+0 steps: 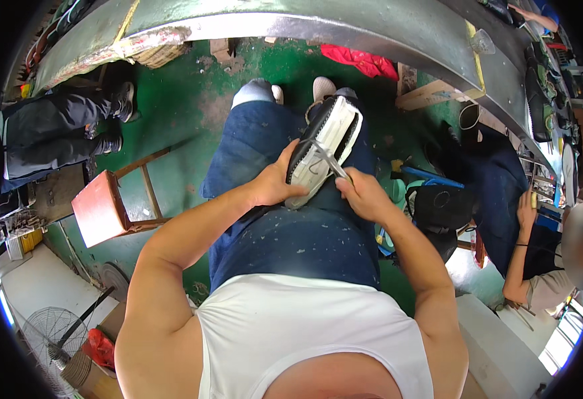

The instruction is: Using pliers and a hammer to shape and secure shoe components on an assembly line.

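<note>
An unfinished shoe (315,174) lies across my thighs with its underside up. It has a black upper and a pale bottom, with a dark slot along the end farther from me. My left hand (273,182) is closed round the shoe's near left side, its thumb on the pale near end. In my closed right hand (366,197) is a steel hand tool (332,161). The tool's head crosses the pale underside, close to the black edge; its exact kind is hard to make out. A blue apron (298,243) with white specks covers my lap.
A metal-edged workbench (291,28) curves across the far side. A reddish stool (100,207) stands at my left, near another person's dark trousers (55,126). Someone sits at my right, an arm (523,233) showing, beside a black bag (441,206). A fan (55,332) is at lower left.
</note>
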Demonstrator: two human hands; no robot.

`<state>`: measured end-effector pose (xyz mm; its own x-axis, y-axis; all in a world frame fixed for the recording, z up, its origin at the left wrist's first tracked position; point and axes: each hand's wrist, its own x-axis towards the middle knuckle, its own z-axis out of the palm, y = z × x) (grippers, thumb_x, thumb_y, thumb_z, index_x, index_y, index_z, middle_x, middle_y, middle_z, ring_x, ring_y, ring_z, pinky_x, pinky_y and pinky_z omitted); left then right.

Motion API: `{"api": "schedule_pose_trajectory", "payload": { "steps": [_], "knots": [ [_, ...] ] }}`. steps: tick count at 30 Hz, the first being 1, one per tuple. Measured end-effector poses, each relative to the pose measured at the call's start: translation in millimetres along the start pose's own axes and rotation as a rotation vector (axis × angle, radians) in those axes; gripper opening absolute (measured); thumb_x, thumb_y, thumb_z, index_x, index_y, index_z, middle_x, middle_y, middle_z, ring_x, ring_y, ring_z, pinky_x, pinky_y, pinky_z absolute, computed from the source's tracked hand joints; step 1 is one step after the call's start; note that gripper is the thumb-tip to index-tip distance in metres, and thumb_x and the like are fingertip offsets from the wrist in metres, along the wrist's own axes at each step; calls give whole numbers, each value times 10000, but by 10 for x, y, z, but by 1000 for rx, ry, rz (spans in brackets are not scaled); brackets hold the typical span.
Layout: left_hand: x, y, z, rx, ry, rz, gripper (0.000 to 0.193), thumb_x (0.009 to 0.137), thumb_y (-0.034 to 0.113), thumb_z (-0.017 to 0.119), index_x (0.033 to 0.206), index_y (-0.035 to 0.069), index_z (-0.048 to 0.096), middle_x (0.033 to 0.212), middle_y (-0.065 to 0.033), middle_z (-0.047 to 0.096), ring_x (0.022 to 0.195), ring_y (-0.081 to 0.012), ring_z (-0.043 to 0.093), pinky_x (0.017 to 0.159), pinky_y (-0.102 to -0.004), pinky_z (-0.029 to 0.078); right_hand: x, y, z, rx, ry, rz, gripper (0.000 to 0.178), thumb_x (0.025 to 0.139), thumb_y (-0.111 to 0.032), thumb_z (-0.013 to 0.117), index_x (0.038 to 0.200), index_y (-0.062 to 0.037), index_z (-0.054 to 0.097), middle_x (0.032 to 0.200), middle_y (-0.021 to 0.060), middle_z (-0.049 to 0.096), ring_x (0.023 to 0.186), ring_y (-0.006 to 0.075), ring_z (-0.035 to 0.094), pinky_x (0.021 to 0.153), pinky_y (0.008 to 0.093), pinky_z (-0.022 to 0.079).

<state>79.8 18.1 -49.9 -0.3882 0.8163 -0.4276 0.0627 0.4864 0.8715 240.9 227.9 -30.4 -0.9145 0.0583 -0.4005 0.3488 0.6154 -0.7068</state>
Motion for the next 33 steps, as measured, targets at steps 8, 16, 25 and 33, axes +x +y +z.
{"api": "schedule_pose_trajectory", "payload": {
  "steps": [8, 16, 25, 33],
  "knots": [
    [-91, 882, -657, 560, 87, 269, 864, 764, 144, 766, 1504, 33, 335, 1141, -266, 674, 1047, -403, 672, 905, -427, 528, -523, 378, 521, 692, 493, 31, 328, 982, -218, 600, 1207, 14, 545, 930, 64, 661, 811, 137, 642, 673, 281, 514],
    [344, 1658, -687, -105, 125, 491, 938, 750, 92, 872, 1525, 98, 345, 1070, -112, 698, 976, -138, 649, 846, -295, 531, -483, 573, 610, 970, 603, 86, 345, 1003, -173, 574, 1276, 19, 487, 1019, 66, 627, 798, 117, 609, 664, 255, 492],
    [919, 325, -175, -33, -162, 18, 808, 776, 103, 709, 1490, -77, 377, 1411, -270, 527, 1239, -306, 582, 1037, -349, 458, -492, 203, -68, 448, 271, 228, 267, 993, -186, 561, 1154, 26, 576, 900, 88, 669, 777, 161, 649, 745, 309, 516],
    [658, 457, 83, 675, 291, 154, 254, 931, 234, 574, 877, 13, 687, 776, -236, 683, 759, -431, 677, 748, -522, 549, -315, -2, -364, 204, 29, 124, 304, 944, -203, 590, 1175, -9, 557, 991, 225, 656, 939, 409, 640, 847, 434, 503]
  ]
}}
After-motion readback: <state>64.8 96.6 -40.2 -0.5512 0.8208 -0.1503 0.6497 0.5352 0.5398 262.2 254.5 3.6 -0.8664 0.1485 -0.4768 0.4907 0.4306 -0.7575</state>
